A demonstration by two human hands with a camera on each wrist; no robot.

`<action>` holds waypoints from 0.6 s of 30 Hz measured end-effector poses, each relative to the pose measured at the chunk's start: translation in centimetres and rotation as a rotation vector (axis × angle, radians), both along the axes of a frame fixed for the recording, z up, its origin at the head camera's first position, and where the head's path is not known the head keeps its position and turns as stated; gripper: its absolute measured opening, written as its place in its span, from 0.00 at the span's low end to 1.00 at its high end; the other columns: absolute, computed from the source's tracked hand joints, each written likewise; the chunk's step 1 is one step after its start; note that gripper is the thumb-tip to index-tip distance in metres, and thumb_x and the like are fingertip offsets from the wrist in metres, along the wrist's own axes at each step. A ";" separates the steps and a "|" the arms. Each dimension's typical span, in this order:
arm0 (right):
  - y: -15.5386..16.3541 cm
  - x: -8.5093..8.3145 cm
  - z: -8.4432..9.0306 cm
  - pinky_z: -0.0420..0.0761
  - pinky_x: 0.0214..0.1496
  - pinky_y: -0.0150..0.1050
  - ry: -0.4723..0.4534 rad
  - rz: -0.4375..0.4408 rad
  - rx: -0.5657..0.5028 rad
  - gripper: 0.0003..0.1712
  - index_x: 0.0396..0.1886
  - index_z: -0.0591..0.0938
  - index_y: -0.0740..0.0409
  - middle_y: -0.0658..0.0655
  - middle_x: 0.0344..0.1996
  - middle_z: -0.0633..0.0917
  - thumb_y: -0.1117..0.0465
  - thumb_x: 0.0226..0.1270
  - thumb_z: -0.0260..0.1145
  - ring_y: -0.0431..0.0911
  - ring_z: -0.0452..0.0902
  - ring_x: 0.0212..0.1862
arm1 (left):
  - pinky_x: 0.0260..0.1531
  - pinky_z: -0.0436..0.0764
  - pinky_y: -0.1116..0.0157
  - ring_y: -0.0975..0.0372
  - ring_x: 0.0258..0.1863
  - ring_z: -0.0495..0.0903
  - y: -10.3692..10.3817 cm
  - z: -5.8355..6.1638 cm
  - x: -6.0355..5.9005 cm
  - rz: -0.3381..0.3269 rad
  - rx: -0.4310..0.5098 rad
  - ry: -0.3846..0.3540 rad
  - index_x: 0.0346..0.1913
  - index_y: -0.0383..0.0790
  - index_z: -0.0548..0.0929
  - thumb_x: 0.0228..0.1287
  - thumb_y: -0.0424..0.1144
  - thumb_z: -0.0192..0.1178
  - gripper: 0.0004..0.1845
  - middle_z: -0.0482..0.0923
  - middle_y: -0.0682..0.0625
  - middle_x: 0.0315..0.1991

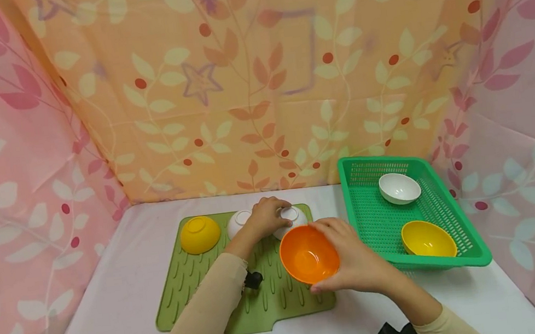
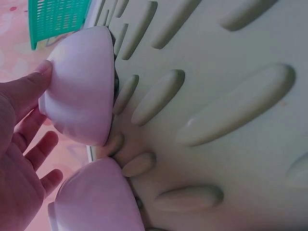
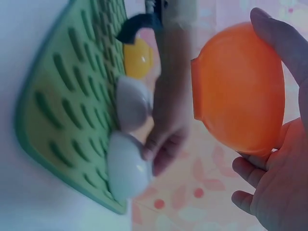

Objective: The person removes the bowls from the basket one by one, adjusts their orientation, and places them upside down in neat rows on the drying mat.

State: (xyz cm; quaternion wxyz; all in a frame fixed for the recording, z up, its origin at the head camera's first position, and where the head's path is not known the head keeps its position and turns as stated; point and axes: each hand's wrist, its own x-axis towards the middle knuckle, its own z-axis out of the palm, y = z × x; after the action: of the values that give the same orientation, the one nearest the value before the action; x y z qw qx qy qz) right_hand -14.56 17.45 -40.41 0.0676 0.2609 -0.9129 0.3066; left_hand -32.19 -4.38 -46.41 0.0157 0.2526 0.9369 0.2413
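Right now the right hand (image 1: 357, 258) grips an orange bowl (image 1: 308, 254), thumb over the rim at its 12 o'clock and fingers curled under its 6 o'clock edge, holding it tilted with its hollow facing the camera above the green ridged mat (image 1: 272, 298). From the right wrist view the bowl (image 3: 238, 89) sits clear of the mat, cupped between thumb and fingers (image 3: 250, 171).

Meanwhile the left hand (image 1: 268, 216) rests on an upturned white bowl (image 1: 293, 216) at the mat's 12 o'clock edge, fingers curled over its base. In the left wrist view the thumb (image 2: 29, 86) presses that bowl's (image 2: 82, 86) side while the other fingers lie loosely spread beside it. A second upturned white bowl (image 1: 236, 223) sits just at its 9 o'clock, nearly touching, and an upturned yellow bowl (image 1: 199, 234) lies further toward 9 o'clock on the mat.

At 3 o'clock of the mat stands a green basket (image 1: 450, 207) holding an upright white bowl (image 1: 400, 187) at its far end and an upright yellow bowl (image 1: 428, 239) nearer the person. Everything sits on a white table (image 1: 116, 316).
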 end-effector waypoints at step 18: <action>-2.0 1.3 -3.5 0.71 0.66 0.61 -0.093 0.004 -0.048 0.70 0.75 0.70 0.48 0.45 0.69 0.69 0.25 0.29 0.83 0.48 0.59 0.71 | 0.71 0.62 0.43 0.47 0.73 0.64 -1.2 2.1 1.4 -0.030 0.136 -0.060 0.72 0.45 0.75 0.66 0.46 0.70 0.32 0.70 0.49 0.74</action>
State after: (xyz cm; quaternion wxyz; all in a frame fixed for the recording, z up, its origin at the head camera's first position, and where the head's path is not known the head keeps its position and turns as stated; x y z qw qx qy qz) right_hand -13.27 15.44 -43.96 0.0305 0.2464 -0.9069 0.3404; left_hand -30.76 -5.58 -44.26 0.0303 0.2595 0.9136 0.3114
